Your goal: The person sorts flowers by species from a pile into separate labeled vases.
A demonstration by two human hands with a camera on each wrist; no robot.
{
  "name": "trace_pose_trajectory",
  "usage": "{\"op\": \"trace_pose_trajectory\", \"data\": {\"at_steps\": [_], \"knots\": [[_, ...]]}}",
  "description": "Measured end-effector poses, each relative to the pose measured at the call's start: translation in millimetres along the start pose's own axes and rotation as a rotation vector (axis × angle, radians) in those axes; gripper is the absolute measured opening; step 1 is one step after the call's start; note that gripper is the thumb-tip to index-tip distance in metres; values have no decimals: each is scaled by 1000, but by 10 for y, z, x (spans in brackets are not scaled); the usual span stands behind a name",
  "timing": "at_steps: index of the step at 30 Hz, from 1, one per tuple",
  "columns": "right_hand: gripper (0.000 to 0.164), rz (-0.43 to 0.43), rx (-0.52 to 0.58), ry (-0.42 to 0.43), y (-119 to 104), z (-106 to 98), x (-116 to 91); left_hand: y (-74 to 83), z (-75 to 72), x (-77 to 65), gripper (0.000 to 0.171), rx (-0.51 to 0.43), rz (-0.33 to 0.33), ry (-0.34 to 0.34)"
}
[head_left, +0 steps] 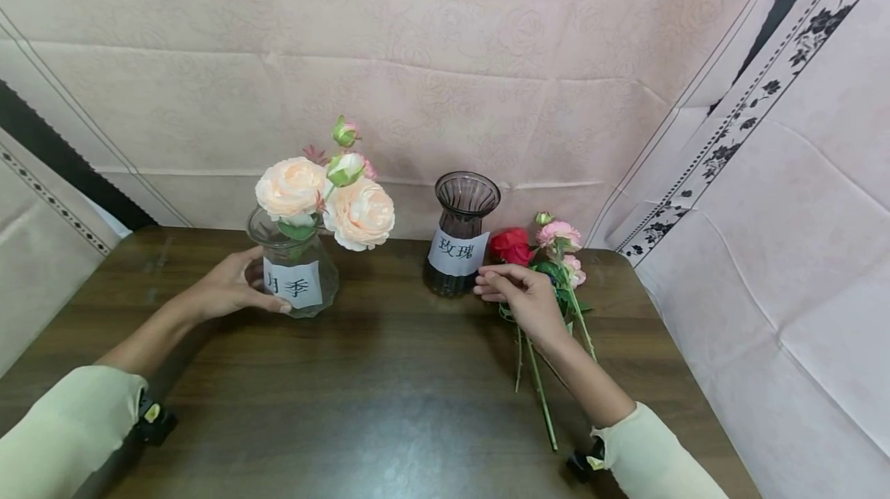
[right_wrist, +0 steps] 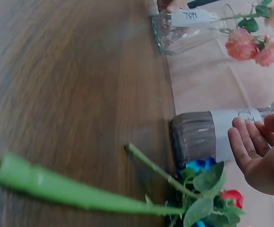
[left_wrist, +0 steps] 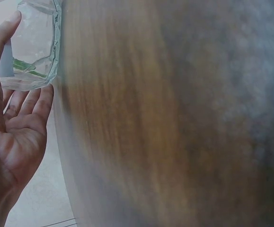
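My left hand (head_left: 229,286) holds a clear glass vase (head_left: 328,286) at its left side, thumb across the front near a white label with black characters, fingers behind. Large peach flowers (head_left: 290,186) and a smaller pink-and-green stem of buds (head_left: 345,168) stand in that vase. Beside the dark ribbed glass vase (head_left: 467,201), my right hand (head_left: 524,298) has its fingers loosely bent, with nothing in them; the fingertips are close to the vase's lower right side. That vase also bears a white label (head_left: 459,253), and no flowers show in it.
Right of the dark vase, partly under my right forearm, lie a red rose (head_left: 512,246), a pink flower spray (head_left: 558,234) and blue petals (right_wrist: 200,164) among leaves. Their green stems (head_left: 542,398) point toward me. A patterned cloth (head_left: 445,113) hangs behind the wooden table (head_left: 389,406).
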State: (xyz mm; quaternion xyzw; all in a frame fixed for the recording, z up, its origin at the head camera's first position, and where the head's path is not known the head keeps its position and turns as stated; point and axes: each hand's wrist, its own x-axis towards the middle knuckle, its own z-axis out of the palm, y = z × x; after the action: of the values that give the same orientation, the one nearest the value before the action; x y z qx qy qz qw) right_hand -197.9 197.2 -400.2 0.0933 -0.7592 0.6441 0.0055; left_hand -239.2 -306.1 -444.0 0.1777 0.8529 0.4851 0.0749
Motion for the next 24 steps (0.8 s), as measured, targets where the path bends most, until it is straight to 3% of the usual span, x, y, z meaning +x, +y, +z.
{"op": "trace_pose_trajectory", "data": {"at_steps": [13,24], "knots": [[38,59,34,41,25,-328,-45,-32,-11,8,99,-2,-1,1],[40,41,101,111,90,-613,-88,-45,-6,22,99,-7,8,0]]}}
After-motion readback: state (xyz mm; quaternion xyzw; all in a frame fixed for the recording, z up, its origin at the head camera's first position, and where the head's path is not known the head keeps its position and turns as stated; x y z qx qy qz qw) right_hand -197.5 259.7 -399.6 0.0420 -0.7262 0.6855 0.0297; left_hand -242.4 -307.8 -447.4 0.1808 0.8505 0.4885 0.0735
